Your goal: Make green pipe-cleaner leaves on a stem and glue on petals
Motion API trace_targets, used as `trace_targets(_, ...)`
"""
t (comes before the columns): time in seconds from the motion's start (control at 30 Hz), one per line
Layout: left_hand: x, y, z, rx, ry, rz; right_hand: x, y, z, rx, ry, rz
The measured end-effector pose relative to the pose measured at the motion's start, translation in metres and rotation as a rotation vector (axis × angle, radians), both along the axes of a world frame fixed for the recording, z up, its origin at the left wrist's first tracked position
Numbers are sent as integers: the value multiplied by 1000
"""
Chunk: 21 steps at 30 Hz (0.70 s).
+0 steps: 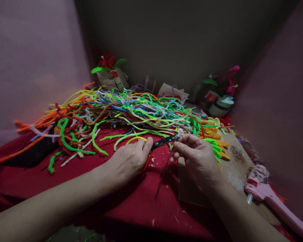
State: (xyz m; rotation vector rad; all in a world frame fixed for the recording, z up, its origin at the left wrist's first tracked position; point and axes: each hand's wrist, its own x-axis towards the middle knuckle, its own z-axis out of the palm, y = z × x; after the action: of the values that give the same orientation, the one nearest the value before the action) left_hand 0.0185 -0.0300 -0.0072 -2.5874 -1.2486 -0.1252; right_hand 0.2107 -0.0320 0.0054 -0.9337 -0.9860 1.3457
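My left hand (131,156) is closed round the handles of a pair of scissors (164,142), whose dark blades point right toward my other hand. Fingers pinched, my right hand (197,154) holds a thin dark wire stem (163,174) that hangs down over the red cloth. A small pale tuft sits at the stem's top, right by the scissor tips; its exact shape is too small to tell. Behind both hands spreads a big tangled heap of pipe cleaners (141,109) in many colours.
A pink glue gun (265,188) lies at the right on a stained board (232,168). Orange and green fuzzy pieces (214,144) lie beside my right hand. At the back stand a pale bottle (221,106), red flowers (107,62) and pink flowers (232,80). Red cloth (91,188) covers the table.
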Motion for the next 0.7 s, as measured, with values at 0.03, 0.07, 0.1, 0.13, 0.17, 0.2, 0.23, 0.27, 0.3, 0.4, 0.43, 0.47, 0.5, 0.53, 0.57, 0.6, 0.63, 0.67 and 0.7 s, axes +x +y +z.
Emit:
trace_targets(0.03, 0, 0, -1, -2, -7, -3, 0, 0, 0, -2, -6, 4)
trace_targets(0.07, -1, -1, -2, -2, -10, -3, 0, -1, -1, -2, -14, 7)
trace_targets(0.1, -1, -1, -3, -1, -10, -5, 0, -1, -1, 0, -22, 9)
trace_targets(0.13, -1, -2, -4, 4, -5, -9, 0, -1, -1, 3, -28, 8)
trace_targets(0.17, -1, -2, -5, 10, 5, -14, 0, -2, -1, 3, -34, 8)
trace_targets(0.2, -1, -3, -6, 20, 16, -18, 0, -2, -1, 3, -41, 7)
trace_targets(0.23, -1, -3, -6, 33, 26, -22, 0, -3, -1, 2, -46, 6)
trace_targets(0.27, 0, -4, -7, 45, 34, -20, -1, -3, -1, 2, -51, 3)
trace_targets(0.3, 0, -4, -7, 51, 44, -14, -1, -3, -1, 4, -57, 0)
trace_targets(0.4, 1, -5, -6, 56, 64, 3, -1, -5, -1, 15, -68, -17)
trace_targets(0.43, 2, -6, -5, 49, 63, 5, -1, -5, -2, 17, -72, -23)
trace_targets(0.47, 2, -6, -4, 38, 59, 4, -1, -6, -2, 20, -76, -29)
trace_targets(0.5, 2, -7, -3, 24, 54, 3, -1, -6, -2, 25, -81, -33)
trace_targets(0.53, 2, -7, -2, 10, 49, 0, -1, -6, -3, 31, -87, -35)
trace_targets(0.57, 2, -7, 0, 0, 45, -4, -1, -6, -4, 37, -91, -37)
trace_targets(0.6, 2, -8, 0, -4, 45, -11, -1, -6, -4, 42, -92, -40)
trace_targets(0.63, 2, -8, 1, -5, 46, -17, -2, -6, -4, 45, -91, -41)
trace_targets(0.67, 2, -9, 2, -7, 49, -22, -2, -7, -4, 46, -89, -44)
trace_targets(0.7, 2, -9, 2, -10, 52, -27, -2, -7, -4, 45, -86, -46)
